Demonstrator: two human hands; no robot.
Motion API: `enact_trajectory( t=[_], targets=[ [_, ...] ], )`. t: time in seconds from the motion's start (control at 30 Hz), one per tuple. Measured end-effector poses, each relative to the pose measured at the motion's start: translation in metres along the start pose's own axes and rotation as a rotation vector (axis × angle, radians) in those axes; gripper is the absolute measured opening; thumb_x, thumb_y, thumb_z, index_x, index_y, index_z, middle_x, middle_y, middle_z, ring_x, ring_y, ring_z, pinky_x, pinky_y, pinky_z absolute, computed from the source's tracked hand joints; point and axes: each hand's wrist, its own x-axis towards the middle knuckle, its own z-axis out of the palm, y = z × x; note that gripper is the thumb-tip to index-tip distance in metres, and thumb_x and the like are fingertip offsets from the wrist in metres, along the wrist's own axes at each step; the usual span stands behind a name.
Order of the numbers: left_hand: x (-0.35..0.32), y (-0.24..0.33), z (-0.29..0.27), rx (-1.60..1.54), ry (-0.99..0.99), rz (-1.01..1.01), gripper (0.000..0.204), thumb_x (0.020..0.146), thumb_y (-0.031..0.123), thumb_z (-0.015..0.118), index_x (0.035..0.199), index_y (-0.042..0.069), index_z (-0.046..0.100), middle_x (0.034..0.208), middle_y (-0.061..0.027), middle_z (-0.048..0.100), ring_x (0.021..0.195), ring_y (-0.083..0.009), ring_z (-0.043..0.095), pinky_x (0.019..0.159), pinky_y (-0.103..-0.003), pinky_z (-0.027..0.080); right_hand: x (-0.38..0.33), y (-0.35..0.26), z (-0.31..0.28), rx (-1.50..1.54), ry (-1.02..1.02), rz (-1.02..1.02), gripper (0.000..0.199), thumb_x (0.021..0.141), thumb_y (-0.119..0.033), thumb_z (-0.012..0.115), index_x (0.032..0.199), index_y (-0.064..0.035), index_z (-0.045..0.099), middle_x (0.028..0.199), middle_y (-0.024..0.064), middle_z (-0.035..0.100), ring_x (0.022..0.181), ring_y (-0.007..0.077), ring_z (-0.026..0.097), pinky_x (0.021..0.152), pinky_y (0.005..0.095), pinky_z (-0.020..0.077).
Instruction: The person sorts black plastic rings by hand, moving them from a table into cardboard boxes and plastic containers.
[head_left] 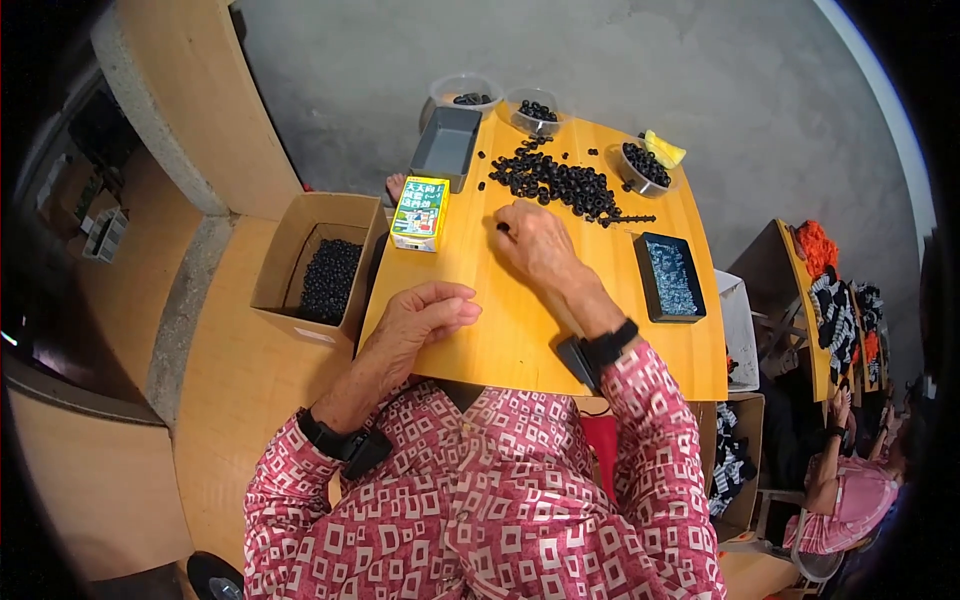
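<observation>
Right grip (530,240) pinches a small black ring (503,228) on the desk (500,330); left grip (425,312) rests loosely curled, empty.

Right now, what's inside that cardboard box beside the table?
The cardboard box holds a heap of small black rings, like those piled on the table. Whatever lies under the heap, and the box's bottom, is covered.

On the table (500,330), a heap of small rings (560,185) lies at the far middle, with three round bowls (538,112) along the far edge and an empty tray (446,146) to the heap's left. A small carton (421,213) stands nearer than that tray, and another tray (669,276), seemingly holding small parts, lies at the right. An open box (318,265) of rings sits off the table's left edge.
</observation>
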Motion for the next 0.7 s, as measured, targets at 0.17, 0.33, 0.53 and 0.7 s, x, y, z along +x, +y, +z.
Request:
enact_trajectory(
  t=[0.17,0.33,0.53,0.7],
  targets=[
    [0.001,0.009,0.012,-0.111,-0.009,0.086,0.022,0.093,0.018,0.063,0.112,0.006,0.063,0.105,-0.0044,0.067,0.096,-0.012,0.066,0.087,-0.022,0.052,-0.043,-0.058,-0.05,0.557,0.033,0.055,0.013,0.078,-0.006,0.069,0.09,-0.0019,0.064,0.082,0.0134,0.062,0.074,0.0307,0.063,0.066,0.0387,0.0517],
    [0.004,0.0,0.021,-0.128,-0.009,0.084,0.02,0.092,0.016,0.065,0.111,0.009,0.065,0.104,-0.0004,0.066,0.094,-0.0084,0.063,0.086,-0.024,0.053,-0.062,-0.073,-0.064,0.519,0.056,-0.029,0.02,0.077,-0.002,0.071,0.095,-0.0016,0.063,0.087,0.0115,0.062,0.079,0.0283,0.062,0.069,0.035,0.0514],
    [-0.001,0.0,0.021,-0.13,-0.024,0.118,0.016,0.091,0.011,0.065,0.106,0.008,0.066,0.1,0.0004,0.066,0.092,-0.0076,0.062,0.084,-0.023,0.053,-0.064,-0.082,-0.068,0.562,0.101,0.01,0.024,0.076,0.001,0.071,0.098,-0.0017,0.064,0.09,0.0102,0.064,0.082,0.0259,0.063,0.072,0.0347,0.0519],
    [-0.006,0.001,0.021,-0.004,-0.093,0.326,0.017,0.088,0.008,0.066,0.104,0.003,0.065,0.098,-0.0018,0.066,0.091,-0.009,0.06,0.083,-0.022,0.047,-0.068,-0.081,-0.071,0.582,0.161,-0.056,0.024,0.075,0.0,0.073,0.098,-0.0016,0.065,0.09,0.0104,0.065,0.084,0.0267,0.064,0.072,0.0349,0.0522]
  ],
)
